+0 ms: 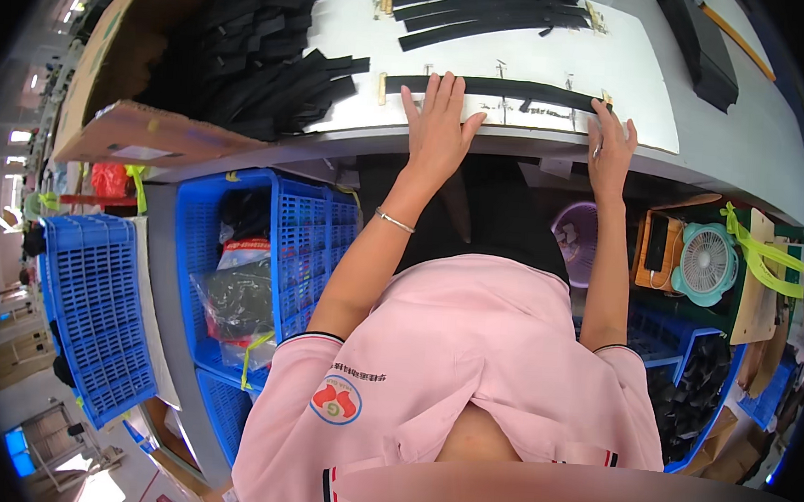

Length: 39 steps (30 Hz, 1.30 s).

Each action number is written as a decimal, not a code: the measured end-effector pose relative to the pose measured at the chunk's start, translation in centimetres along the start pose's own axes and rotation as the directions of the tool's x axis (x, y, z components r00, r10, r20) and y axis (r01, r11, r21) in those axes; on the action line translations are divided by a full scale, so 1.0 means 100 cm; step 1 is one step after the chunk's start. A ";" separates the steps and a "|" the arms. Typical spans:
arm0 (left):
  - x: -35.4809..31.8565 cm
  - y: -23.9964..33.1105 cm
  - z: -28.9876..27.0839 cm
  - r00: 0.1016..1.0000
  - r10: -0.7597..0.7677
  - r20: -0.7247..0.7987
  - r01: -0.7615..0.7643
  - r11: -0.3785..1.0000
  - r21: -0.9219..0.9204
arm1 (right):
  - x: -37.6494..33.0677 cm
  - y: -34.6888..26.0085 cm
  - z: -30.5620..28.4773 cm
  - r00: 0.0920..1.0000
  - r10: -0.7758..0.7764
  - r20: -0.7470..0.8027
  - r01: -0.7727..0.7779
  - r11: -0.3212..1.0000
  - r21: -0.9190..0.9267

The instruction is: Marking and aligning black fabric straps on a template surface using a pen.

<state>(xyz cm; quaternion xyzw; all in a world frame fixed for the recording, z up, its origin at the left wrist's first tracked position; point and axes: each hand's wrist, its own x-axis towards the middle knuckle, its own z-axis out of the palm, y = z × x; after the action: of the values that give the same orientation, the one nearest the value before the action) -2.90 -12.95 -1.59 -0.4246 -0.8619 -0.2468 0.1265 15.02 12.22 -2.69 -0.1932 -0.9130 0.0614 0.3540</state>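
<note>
One black fabric strip (499, 89) lies lengthwise on a white board (646, 91) near the table's front edge. My left hand (441, 129) rests flat across the strip's left part, fingers spread. At the strip's right end is my right hand (614, 144), a fingertip touching the strip and the fingers apart. A small shiny spot shows by the right fingers; what it is I cannot make out. Farther back on the board lie several more black strips (490, 15), side by side. Small tan pieces and pen marks sit around the strip ends.
On the left a cardboard box (142, 134) overflows with black strips (249, 48). A black angular object (699, 53) lies at the back right. Blue crates (278, 253) stand below left; a purple basket (575, 248) and a teal fan (705, 263) are below right.
</note>
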 end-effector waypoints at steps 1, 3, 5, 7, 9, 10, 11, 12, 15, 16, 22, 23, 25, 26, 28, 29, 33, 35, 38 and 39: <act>-0.001 -0.004 -0.001 0.999 -0.031 -0.007 0.031 0.999 0.026 | 0.001 0.002 0.001 1.000 -0.008 -0.018 0.008 1.000 -0.011; -0.007 -0.018 -0.003 0.997 -0.070 -0.035 0.071 0.997 0.043 | -0.001 0.002 0.004 0.999 -0.029 -0.039 0.028 0.999 -0.030; -0.011 -0.030 -0.011 0.989 -0.143 -0.040 0.146 0.986 0.079 | -0.003 0.002 0.006 0.999 -0.018 -0.046 0.017 1.000 -0.015; -0.015 -0.039 -0.016 0.984 -0.168 -0.053 0.173 0.981 0.088 | -0.003 0.002 0.008 0.998 -0.022 -0.052 0.021 1.000 -0.015; -0.018 -0.046 -0.018 0.991 -0.109 -0.080 0.112 0.993 0.033 | -0.003 0.004 0.008 0.998 -0.025 -0.057 0.024 1.000 -0.016; -0.019 -0.047 -0.020 0.990 -0.112 -0.083 0.115 0.993 0.038 | -0.002 0.004 0.008 0.999 -0.018 -0.047 0.018 1.000 -0.003; -0.019 -0.046 -0.021 0.990 -0.099 -0.103 0.100 0.995 0.009 | -0.002 0.005 0.007 0.999 -0.012 -0.036 0.012 1.000 0.009; -0.020 -0.045 -0.021 0.989 -0.087 -0.122 0.085 0.996 -0.020 | -0.002 0.005 0.007 0.999 -0.018 -0.044 0.018 1.000 0.004; -0.021 -0.046 -0.019 0.983 -0.086 -0.163 0.086 0.996 -0.005 | 0.001 0.002 0.002 1.000 -0.007 0.000 0.007 1.000 0.008; -0.021 -0.046 -0.020 0.983 -0.091 -0.160 0.090 0.996 -0.011 | 0.003 0.002 0.000 1.000 -0.013 0.001 0.013 1.000 0.007; -0.021 -0.046 -0.019 0.982 -0.103 -0.160 0.102 0.995 -0.014 | 0.032 -0.055 -0.011 0.991 0.137 -0.014 -0.126 0.943 0.309; -0.021 -0.045 -0.019 0.982 -0.094 -0.166 0.094 0.996 -0.006 | 0.037 -0.072 -0.010 0.963 0.250 0.103 -0.269 0.844 0.464; -0.021 -0.044 -0.022 0.983 -0.105 -0.152 0.104 0.994 -0.016 | 0.054 -0.109 -0.005 0.876 0.351 0.331 -0.482 0.654 0.583; -0.022 -0.045 -0.023 0.983 -0.123 -0.135 0.121 0.992 -0.018 | 0.063 -0.129 0.000 0.887 0.294 0.355 -0.460 0.615 0.640; -0.019 -0.041 -0.026 0.985 -0.142 -0.097 0.140 0.990 -0.023 | 0.078 -0.151 0.009 0.861 0.248 0.445 -0.506 0.517 0.691; -0.018 -0.040 -0.027 0.985 -0.151 -0.088 0.149 0.988 -0.031 | 0.083 -0.162 0.016 0.840 0.234 0.490 -0.541 0.439 0.717; -0.017 -0.037 -0.029 0.982 -0.179 -0.053 0.178 0.983 -0.035 | 0.094 -0.183 0.051 0.852 0.188 0.488 -0.514 0.472 0.716; -0.016 -0.037 -0.030 0.980 -0.194 -0.046 0.192 0.980 -0.042 | 0.093 -0.186 0.069 0.905 0.114 0.410 -0.404 0.533 0.744; -0.017 -0.037 -0.029 0.978 -0.198 -0.066 0.194 0.979 -0.059 | 0.086 -0.188 0.081 0.875 0.111 0.472 -0.448 0.554 0.701; -0.016 -0.037 -0.029 0.979 -0.192 -0.072 0.188 0.980 -0.056 | 0.084 -0.188 0.084 0.892 0.101 0.441 -0.413 0.579 0.703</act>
<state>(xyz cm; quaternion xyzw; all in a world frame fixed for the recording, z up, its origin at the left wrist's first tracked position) -4.88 -17.49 -1.00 -0.3333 -0.8866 -0.2951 0.1253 -2.06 -1.51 0.98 -0.1382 -0.8030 0.5370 0.2186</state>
